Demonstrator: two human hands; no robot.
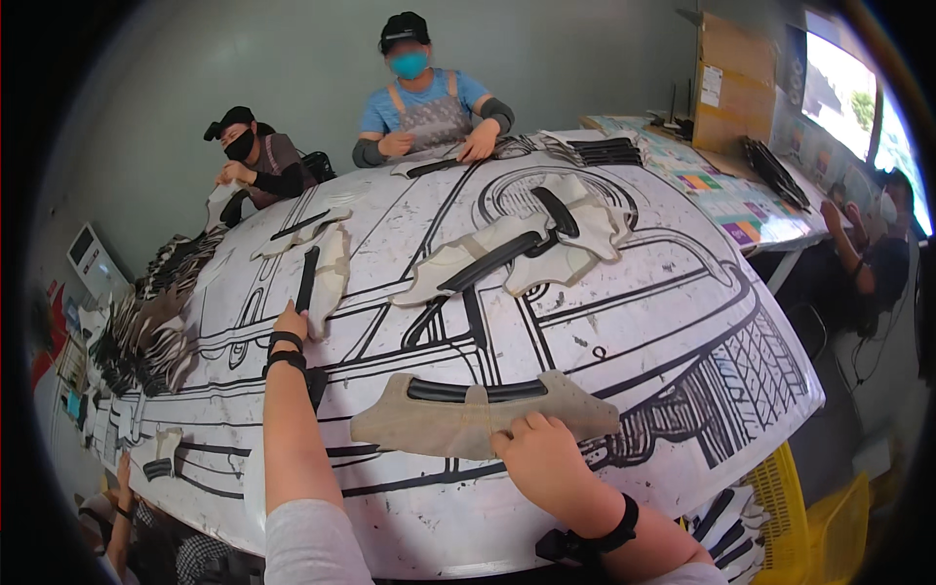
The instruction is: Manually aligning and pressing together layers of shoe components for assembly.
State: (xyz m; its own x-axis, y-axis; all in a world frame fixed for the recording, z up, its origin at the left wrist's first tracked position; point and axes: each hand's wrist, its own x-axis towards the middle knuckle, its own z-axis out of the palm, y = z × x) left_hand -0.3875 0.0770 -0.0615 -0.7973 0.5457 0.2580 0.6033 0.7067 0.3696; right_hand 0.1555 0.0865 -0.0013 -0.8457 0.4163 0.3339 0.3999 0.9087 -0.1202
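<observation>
A long beige fabric-like piece with a black padded strip along its top edge (458, 429) lies on the table in front of me. My right hand (546, 458) is closed over its near edge, fingers curled on top. Farther off to the left, my left hand (290, 324) reaches out to a second beige piece (331, 273), which also carries a black strip. Its fingers close at that piece's near end; the fingertips are partly hidden. Past my hands, in the middle of the table, several similar beige pieces with black strips (487, 263) overlap.
The white table (390, 526) bears bold black line drawings. Piled pieces (156, 331) crowd its left edge. Two people in masks (429, 117) handle pieces at the far side. Yellow crates (780, 517) stand at lower right. A cardboard box (736, 88) sits on a side table.
</observation>
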